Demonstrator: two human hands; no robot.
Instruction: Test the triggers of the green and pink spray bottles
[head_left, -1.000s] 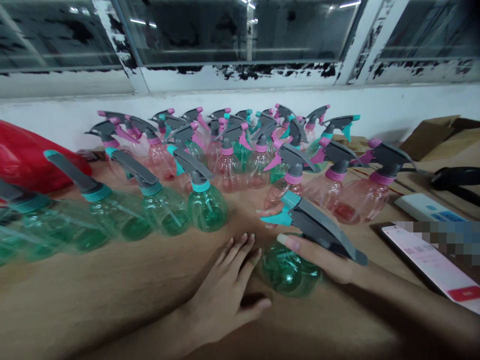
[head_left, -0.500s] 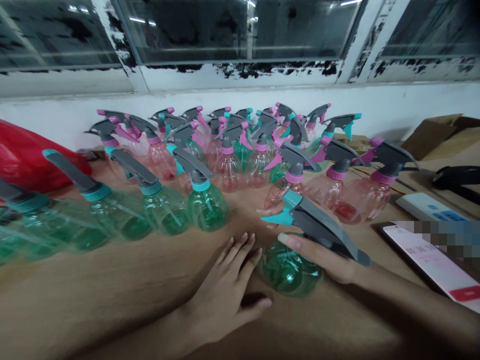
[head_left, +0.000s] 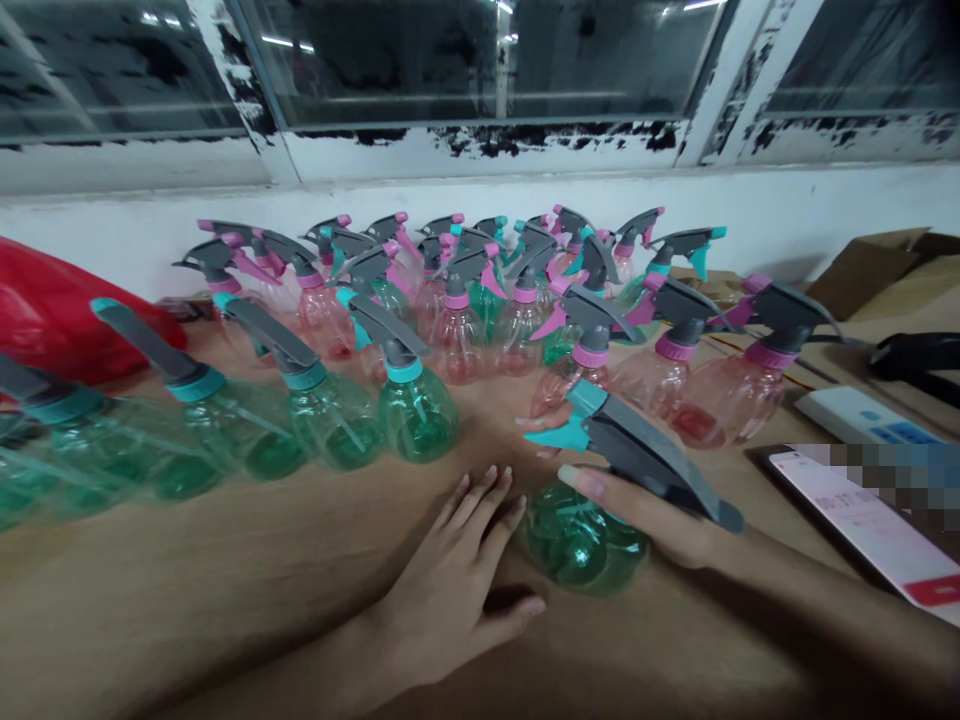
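A green spray bottle (head_left: 581, 550) with a grey and teal trigger head stands on the table (head_left: 247, 590) in front of me. My right hand (head_left: 652, 515) is wrapped round its neck from the right, just under the head, with the thumb on the near side and fingertips showing beyond the teal trigger. My left hand (head_left: 457, 585) lies on the tabletop just left of this bottle, fingers stretched and holding nothing. Left of and beyond that hand stands another green spray bottle (head_left: 416, 415), the nearest in a row of several.
Several pink spray bottles (head_left: 517, 335) and some green ones crowd the table toward the wall. A red bag (head_left: 67, 320) lies at the left. On the right are a phone (head_left: 840, 510), a white power strip (head_left: 862, 412), a black object (head_left: 919, 355) and a cardboard box (head_left: 877, 270).
The whole view has shifted very slightly. Both hands and the bottle keep the same places relative to each other.
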